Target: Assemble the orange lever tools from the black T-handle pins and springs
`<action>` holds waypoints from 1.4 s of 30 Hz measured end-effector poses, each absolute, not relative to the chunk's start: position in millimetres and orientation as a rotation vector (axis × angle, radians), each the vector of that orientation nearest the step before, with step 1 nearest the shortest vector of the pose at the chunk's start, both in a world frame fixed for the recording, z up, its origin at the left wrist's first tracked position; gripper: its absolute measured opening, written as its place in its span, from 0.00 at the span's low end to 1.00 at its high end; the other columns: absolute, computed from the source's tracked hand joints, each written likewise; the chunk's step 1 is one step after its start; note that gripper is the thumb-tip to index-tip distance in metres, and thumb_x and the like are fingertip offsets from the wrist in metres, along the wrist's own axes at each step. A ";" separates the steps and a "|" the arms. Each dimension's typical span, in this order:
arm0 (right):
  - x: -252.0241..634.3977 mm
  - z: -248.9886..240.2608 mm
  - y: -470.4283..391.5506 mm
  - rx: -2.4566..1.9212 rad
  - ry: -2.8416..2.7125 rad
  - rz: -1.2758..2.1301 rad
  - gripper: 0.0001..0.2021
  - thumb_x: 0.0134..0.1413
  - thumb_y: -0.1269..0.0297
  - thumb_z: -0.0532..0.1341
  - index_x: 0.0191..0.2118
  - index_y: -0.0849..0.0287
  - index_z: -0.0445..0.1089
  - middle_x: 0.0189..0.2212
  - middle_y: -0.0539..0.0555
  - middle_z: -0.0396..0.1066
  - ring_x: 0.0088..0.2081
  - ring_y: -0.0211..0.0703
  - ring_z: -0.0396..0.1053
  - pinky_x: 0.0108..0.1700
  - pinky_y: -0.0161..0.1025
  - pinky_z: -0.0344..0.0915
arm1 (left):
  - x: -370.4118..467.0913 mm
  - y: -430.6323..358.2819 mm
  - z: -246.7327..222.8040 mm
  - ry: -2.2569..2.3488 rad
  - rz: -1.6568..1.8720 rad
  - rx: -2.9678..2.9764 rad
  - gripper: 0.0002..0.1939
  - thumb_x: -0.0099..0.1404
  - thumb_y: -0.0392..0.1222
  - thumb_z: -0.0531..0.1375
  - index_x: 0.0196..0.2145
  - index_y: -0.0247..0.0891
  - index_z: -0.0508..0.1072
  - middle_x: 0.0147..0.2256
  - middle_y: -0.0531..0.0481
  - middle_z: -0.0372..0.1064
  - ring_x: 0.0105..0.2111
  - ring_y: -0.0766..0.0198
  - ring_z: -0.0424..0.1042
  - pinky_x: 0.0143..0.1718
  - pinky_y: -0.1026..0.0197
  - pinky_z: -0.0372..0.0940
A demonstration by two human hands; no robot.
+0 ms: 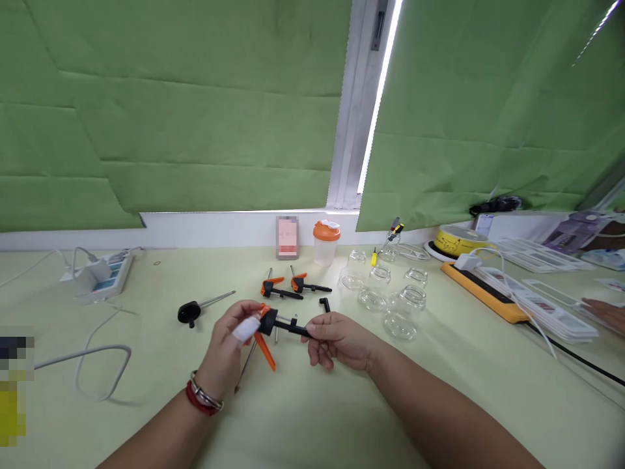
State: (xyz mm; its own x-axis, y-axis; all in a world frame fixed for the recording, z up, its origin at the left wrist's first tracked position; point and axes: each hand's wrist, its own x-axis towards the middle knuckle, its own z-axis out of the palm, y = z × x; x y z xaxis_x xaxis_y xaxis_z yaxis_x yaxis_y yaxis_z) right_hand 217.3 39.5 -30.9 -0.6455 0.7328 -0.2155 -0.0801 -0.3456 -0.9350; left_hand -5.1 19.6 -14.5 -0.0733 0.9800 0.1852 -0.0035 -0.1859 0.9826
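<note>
My left hand [237, 335], with white wrapping on one finger, is closed around the black head of a black-and-orange clamp-like tool [267, 322]. Its orange lever points down toward the table. My right hand [336, 340] pinches the far end of the tool's black arm between thumb and fingers. Just beyond my right hand lies a small black L-shaped piece [325, 303]. Below the tool, a thin metal rod [245, 368] slants down beside my left wrist. Two similar tools rest farther back, one on the left [280, 288] and one on the right [310, 284].
A black-handled rod [189, 312] lies to the left, near a white power strip [114, 277]. Several upturned glass jars [400, 322] stand at right. A shaker cup [326, 246] and phone [288, 238] are behind. An orange-edged strip [483, 293] and another person's hand [605, 312] are far right.
</note>
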 end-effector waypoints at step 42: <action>81.2 -55.3 135.5 -1.542 -2.256 -0.103 0.16 0.59 0.73 0.47 0.48 0.62 0.67 0.54 0.59 0.65 0.61 0.54 0.49 0.60 0.54 0.36 | -29.2 64.8 -61.4 1.710 1.058 1.641 0.03 0.50 0.36 0.56 0.25 0.39 0.69 0.23 0.53 0.68 0.25 0.62 0.65 0.28 0.63 0.60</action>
State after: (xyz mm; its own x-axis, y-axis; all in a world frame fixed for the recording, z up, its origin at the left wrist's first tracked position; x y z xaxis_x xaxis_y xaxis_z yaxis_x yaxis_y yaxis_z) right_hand 81.2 135.5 -55.3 -0.3083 0.8775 0.3675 0.9073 0.3873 -0.1637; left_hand -29.2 64.8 -61.4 -0.1133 0.9842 0.1361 0.5612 -0.0497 0.8262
